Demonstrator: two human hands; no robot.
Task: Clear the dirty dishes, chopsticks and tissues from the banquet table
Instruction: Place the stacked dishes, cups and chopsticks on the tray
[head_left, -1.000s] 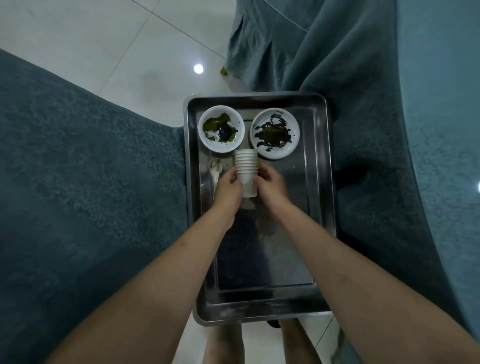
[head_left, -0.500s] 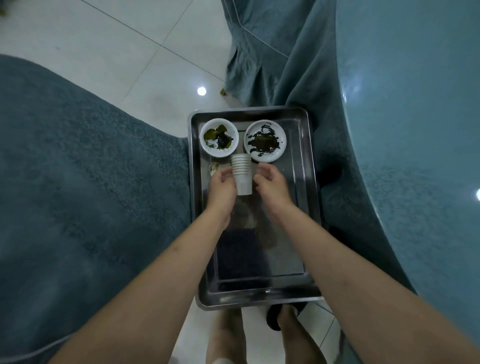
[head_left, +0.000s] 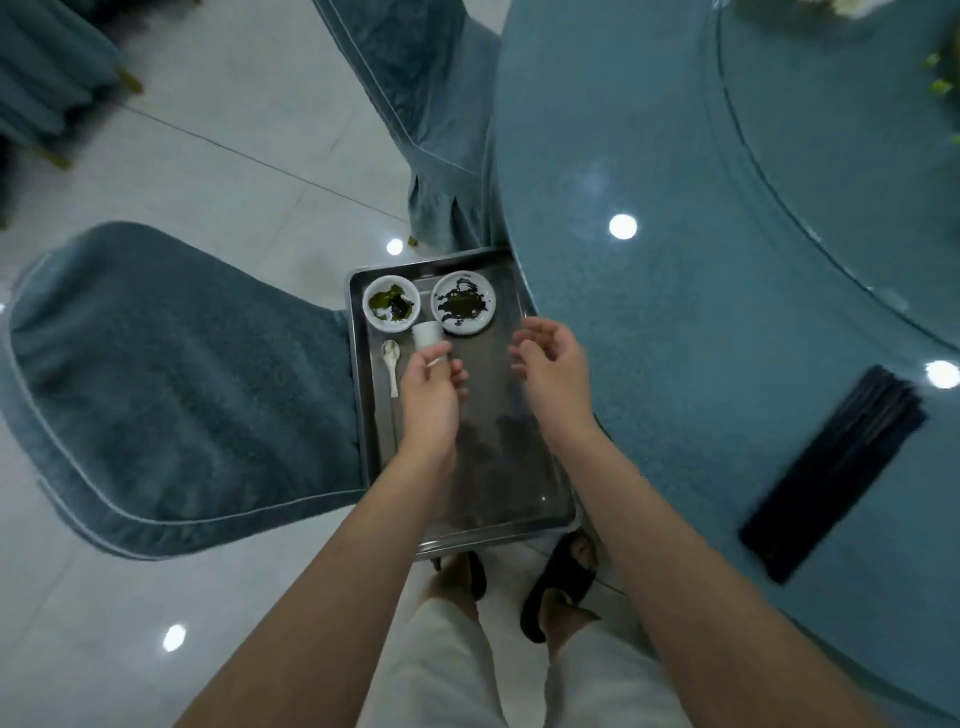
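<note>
From the head view, a steel tray (head_left: 540, 483) is sitting on a covered chair (head_left: 171, 395), its right edge just beside the round counter (head_left: 701, 312). At the tray's far end two dirty dishes are lying side by side: a bowl (head_left: 390, 303) on the left and a saucer (head_left: 463, 303) on the right, both smeared with dark sauce. A white spoon (head_left: 392, 361) is lying near the tray's left wall. The left hand (head_left: 428, 395) is reaching over the tray, its fingers (head_left: 457, 375) curling round the near end of a white cup stack (head_left: 427, 333); motion blur is making the exact grip hard to judge. The right hand (head_left: 553, 369) is hovering over the tray's right side, fingers loosely spread and holding nothing. A bundle of black chopsticks (head_left: 836, 467) is lying on the counter, well to the right.
</note>
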